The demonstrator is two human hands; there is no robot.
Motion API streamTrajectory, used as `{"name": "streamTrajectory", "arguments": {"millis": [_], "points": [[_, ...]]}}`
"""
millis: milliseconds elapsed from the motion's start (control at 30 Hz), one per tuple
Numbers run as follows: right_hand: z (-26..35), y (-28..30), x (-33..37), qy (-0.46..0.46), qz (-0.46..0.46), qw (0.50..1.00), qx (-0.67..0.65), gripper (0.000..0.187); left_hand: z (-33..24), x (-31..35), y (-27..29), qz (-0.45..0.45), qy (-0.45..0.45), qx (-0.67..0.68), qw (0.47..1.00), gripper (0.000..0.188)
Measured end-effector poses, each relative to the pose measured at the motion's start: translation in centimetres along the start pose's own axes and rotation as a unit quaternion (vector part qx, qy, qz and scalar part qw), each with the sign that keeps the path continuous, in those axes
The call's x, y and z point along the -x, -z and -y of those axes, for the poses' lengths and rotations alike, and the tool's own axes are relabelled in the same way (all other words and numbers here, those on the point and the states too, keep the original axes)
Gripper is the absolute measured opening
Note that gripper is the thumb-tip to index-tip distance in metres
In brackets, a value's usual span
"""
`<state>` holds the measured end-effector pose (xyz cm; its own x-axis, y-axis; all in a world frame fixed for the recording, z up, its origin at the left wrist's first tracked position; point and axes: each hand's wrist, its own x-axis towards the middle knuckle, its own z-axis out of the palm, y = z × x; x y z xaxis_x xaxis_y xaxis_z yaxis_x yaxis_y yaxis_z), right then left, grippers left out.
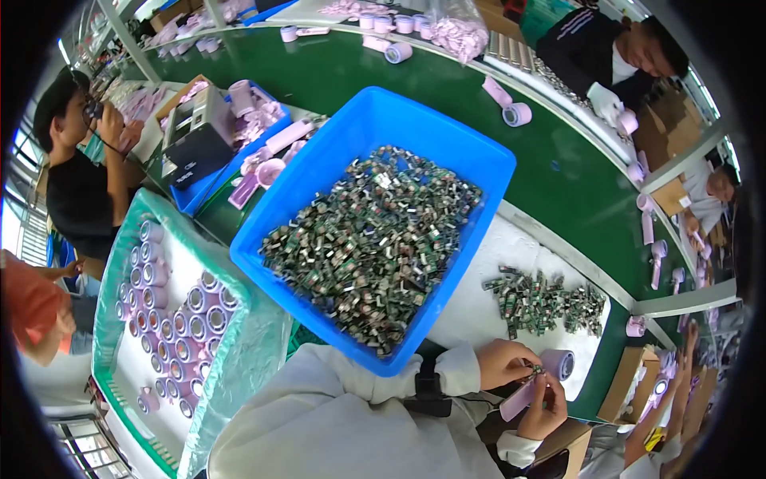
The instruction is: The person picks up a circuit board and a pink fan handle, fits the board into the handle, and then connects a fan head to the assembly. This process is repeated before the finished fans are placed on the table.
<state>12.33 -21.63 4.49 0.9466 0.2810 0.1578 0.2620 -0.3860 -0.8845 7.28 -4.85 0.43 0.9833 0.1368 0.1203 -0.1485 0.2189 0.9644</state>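
A small circuit board (538, 370) sits near the top of a tilted lilac handle (518, 401).

Workroom with a long green belt (570, 195)
Pale posts (130, 41) stand beside it; a light tube (62, 51) glows at upper left, a bright window (11, 227) at far left.

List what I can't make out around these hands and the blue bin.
In the head view:
Small part by the left hand: too small, partly covered by fingers.
Lilac piece: upper end hidden by the right hand.
Blue bin: floor buried under circuit boards.
Green-lined crate: near end cut off by the lower edge.
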Motion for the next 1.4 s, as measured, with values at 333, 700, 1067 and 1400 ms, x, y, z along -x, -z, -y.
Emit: {"name": "streamTrajectory", "arguments": {"millis": [333,700,1067,1400], "points": [[0.7,-1.2,0.0,0.141,-0.1,0.964,0.203,0.016,-0.6,-0.7,0.0,-0.03,-0.01,-0.007,0.999,0.024],[0.9,-1.0,-0.5,0.302,-0.087,0.941,0.128,0.016,1.5,-0.4,-1.6,-0.063,-0.119,-0.116,0.984,0.023],[-0.7,-0.1,-0.8,0.14,-0.058,0.984,0.095,0.019,2.0,-0.7,-1.7,-0.114,-0.132,-0.106,0.979,0.019],[0.3,1.3,1.8,0.065,-0.025,0.981,0.181,0.025,1.3,0.2,-2.0,-0.025,-0.103,-0.102,0.989,0.021]]}}
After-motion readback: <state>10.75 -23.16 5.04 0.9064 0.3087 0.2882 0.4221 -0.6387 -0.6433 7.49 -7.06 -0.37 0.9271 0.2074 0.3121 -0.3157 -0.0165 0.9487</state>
